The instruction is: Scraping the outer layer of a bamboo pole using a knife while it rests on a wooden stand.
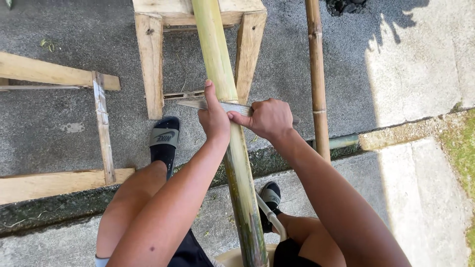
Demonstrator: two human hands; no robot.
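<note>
Right hand [269, 118] is closed in a firm grip on the handle end of a flat blade [198, 104] laid crosswise over the green bamboo pole [217, 54]. Left hand [213, 118] clamps the pole just beside the blade, thumb up along the stalk, possibly pressing the blade's back; the contact is hard to read. The pole runs away from the grip onto a wooden stand [151, 64]. A thinner brown cane [316, 74] stands right of the grip. Judgement: keep the blade square and fingers behind the edge.
</note>
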